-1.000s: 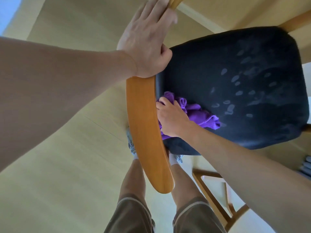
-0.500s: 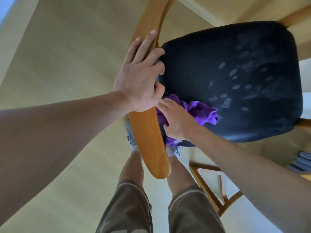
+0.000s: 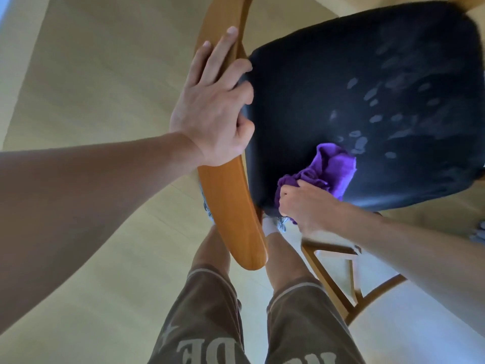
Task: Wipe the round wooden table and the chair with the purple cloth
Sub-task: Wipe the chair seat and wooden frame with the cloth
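Since half a second earlier, the right hand (image 3: pixel 305 206) had slid the bunched purple cloth (image 3: pixel 329 170) from beside the wooden backrest (image 3: pixel 231 214) toward five o'clock on the black seat (image 3: pixel 341 88), fingers curled round it. At nine o'clock, the left hand (image 3: pixel 212 111) rested on the backrest, fingers extended, thumb tucked against the chair.

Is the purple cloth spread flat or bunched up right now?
Bunched up: the purple cloth sits crumpled in folds on the chair seat, gripped by the right hand.
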Demonstrator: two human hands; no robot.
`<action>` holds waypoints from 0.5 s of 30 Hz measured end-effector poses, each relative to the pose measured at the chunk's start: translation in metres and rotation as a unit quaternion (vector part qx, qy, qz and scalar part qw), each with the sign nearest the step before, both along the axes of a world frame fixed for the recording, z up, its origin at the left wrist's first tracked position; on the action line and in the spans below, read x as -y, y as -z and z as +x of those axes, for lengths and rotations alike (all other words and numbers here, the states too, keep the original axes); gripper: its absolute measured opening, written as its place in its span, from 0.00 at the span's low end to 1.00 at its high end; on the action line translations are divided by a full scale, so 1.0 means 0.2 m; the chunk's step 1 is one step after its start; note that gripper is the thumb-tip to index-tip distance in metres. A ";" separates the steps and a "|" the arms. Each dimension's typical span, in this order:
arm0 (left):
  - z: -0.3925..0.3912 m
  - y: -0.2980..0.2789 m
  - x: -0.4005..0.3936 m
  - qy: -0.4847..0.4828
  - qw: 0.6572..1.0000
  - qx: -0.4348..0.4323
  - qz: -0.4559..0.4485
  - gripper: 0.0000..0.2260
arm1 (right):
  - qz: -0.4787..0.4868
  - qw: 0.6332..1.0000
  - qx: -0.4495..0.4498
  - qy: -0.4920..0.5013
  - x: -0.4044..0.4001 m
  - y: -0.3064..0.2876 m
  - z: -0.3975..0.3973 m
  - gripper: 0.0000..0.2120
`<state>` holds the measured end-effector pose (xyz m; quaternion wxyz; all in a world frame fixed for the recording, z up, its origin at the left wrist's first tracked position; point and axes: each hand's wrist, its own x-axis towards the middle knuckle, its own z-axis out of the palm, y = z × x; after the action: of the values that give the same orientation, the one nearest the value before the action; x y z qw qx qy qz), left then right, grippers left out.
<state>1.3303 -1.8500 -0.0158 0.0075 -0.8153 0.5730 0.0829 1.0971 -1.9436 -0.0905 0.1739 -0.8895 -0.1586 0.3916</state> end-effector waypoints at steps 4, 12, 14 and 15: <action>0.00 0.00 -0.01 0.003 1.000 0.005 -0.002 0.15 | 0.143 0.967 0.095 0.190 0.02 0.02 0.10 0.27; -0.01 0.00 -0.01 0.001 0.999 0.037 0.020 0.17 | -0.057 0.993 0.097 -0.026 -0.26 0.21 -0.10 0.18; -0.02 -0.02 0.00 -0.003 0.999 0.040 0.033 0.18 | -0.055 0.991 0.098 -0.077 -0.23 0.21 -0.19 0.15; -0.02 -0.03 0.00 -0.008 0.999 0.031 0.041 0.19 | -0.051 0.989 0.102 -0.098 -0.19 0.20 -0.23 0.15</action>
<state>1.3264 -1.8509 -0.0089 0.0585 -0.8210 0.5620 0.0812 1.0510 -1.9048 -0.1303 0.0716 -0.9127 -0.2417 0.3216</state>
